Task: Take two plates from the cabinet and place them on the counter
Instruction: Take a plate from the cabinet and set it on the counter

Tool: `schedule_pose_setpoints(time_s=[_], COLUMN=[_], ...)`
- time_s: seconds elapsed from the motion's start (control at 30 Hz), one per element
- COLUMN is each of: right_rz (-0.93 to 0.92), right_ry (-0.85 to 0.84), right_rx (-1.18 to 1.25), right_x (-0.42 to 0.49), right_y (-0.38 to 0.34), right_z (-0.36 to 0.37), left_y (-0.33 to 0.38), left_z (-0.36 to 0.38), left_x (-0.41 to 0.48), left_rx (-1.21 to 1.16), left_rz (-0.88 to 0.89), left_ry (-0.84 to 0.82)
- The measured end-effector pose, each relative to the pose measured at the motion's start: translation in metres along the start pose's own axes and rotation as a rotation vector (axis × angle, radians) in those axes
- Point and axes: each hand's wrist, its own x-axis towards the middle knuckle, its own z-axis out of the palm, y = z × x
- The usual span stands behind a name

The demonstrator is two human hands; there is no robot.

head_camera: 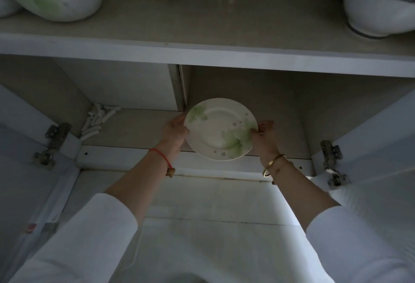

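Overhead, the cabinet (202,55) stands open with both doors swung out, hinges at the lower left and right corners. On its upper shelf (202,20) sit a bag at the left end and stacked bowls (379,6) at the right end. Over the front edge of the lower shelf (139,130), right of the divider, the plate (221,128) is tilted face-out, with no second plate visible. The left hand (175,133) pinches its left rim, and the right hand (265,136) pinches the right rim, fingers over the green pattern. Only fingertips hold a smooth, tipped rim, so it could slip as it comes down, or knock the shelf lip or the upper shelf's edge. A bracelet (272,166) could tap the lip too.
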Motion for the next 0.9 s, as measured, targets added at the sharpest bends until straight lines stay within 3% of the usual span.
schedule_pose_setpoints(time_s=[0.2,0.53,0.9], right_rz=[0.002,0.071,0.191], right_ry=[-0.04,-0.054,-0.079], right_rx=[0.076,0.206,0.171], right_x=[-0.049,-0.152,-0.291], right_y=[-0.023,-0.088,-0.237], right_z=[-0.02,-0.089,-0.191], left_y=[0.005,0.056,0.171], left_z=[-0.025,-0.053,-0.082], left_x=[-0.051,-0.182,-0.367], left_rx=[-0.023,-0.124,-0.1], left_rz=[0.044,0.023,-0.016], left_ry=[-0.097,-0.087,-0.051])
